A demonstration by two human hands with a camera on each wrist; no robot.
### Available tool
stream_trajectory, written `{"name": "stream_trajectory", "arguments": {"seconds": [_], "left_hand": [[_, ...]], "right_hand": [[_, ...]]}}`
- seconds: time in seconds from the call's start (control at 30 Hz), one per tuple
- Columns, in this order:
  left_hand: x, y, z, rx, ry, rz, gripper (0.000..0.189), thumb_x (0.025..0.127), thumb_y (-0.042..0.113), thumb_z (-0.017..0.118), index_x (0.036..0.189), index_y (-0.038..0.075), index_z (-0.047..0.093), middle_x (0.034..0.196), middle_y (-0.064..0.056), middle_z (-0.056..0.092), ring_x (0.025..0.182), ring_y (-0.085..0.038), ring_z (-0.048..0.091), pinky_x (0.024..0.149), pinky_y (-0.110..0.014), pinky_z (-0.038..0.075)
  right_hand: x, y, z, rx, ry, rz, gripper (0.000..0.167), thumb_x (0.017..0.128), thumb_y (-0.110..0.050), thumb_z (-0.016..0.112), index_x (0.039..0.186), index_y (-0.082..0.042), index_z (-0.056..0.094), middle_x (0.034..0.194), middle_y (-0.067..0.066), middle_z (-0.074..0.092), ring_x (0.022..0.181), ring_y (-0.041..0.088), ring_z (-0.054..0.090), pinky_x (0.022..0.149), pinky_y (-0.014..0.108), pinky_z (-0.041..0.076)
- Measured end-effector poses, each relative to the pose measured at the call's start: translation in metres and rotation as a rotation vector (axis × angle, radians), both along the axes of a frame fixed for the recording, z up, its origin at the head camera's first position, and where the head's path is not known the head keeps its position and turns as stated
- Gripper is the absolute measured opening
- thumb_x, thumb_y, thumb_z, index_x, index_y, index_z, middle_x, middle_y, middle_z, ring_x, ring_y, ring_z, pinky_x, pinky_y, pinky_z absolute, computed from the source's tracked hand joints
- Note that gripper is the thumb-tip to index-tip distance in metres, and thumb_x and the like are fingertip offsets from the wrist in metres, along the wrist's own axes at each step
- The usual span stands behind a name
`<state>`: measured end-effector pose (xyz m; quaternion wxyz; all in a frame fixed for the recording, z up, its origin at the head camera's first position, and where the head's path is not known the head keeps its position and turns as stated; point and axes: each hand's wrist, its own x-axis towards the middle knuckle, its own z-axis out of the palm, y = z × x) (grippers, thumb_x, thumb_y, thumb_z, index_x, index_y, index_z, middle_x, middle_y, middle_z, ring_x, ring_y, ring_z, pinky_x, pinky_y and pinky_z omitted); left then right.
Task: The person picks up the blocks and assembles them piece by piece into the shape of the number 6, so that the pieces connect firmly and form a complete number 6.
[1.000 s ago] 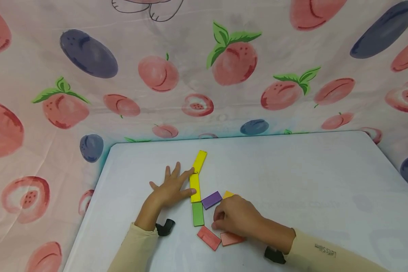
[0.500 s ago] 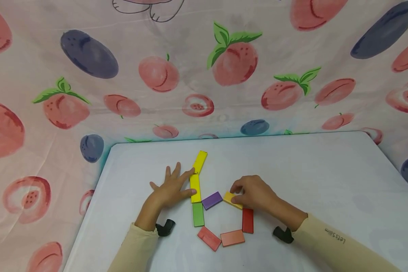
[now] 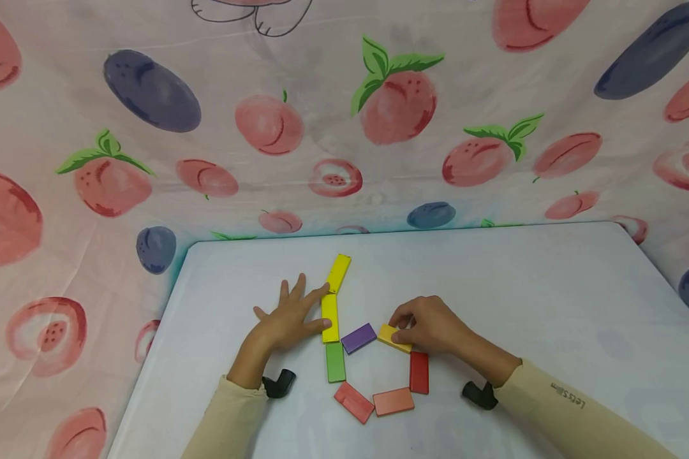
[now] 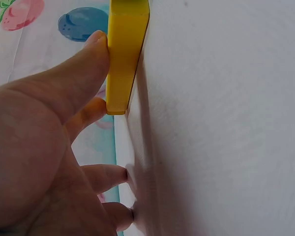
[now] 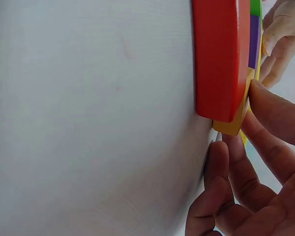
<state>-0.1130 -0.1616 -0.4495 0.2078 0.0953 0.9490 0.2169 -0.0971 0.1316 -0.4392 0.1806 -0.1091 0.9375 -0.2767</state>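
Observation:
In the head view my left hand [image 3: 287, 324] lies with fingers spread. Its thumb and index fingertip touch a yellow block [image 3: 330, 309], lined up below another yellow block [image 3: 339, 273]. The left wrist view has the thumb flat against the side of a yellow block [image 4: 123, 59]. My right hand [image 3: 430, 324] pinches an orange-yellow block [image 3: 389, 335] between thumb and fingers, low at the table. Its lower right end meets a red block [image 3: 419, 372], which stands out large in the right wrist view. A purple block [image 3: 358, 338] lies just left of the orange-yellow one.
A green block [image 3: 335, 362], a coral-red block [image 3: 353, 402] and a salmon block [image 3: 393, 401] complete a ring-like outline with the others. They lie on a white table [image 3: 522, 287]. Behind it hangs a fruit-print cloth [image 3: 379, 172].
My right hand has shifted up and away from the red block, uncovering it, and now pinches the orange-yellow block. The left hand stays in place.

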Motion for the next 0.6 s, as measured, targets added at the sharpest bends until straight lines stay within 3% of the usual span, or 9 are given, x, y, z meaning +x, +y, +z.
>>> {"name": "stream_trajectory", "arguments": {"seconds": [0.6], "left_hand": [[-0.0026, 0.0014, -0.0005, -0.007, 0.025, 0.018, 0.073, 0.092, 0.051, 0.07, 0.157, 0.043, 0.038, 0.173, -0.012, 0.006, 0.158, -0.047, -0.005, 0.096, -0.093, -0.005]], "right_hand": [[-0.0098, 0.0021, -0.0007, -0.023, -0.074, 0.04, 0.013, 0.083, -0.022, 0.084, 0.096, -0.023, 0.08, 0.083, -0.008, 0.066, 0.084, 0.014, 0.057, 0.069, 0.028, 0.049]]}}
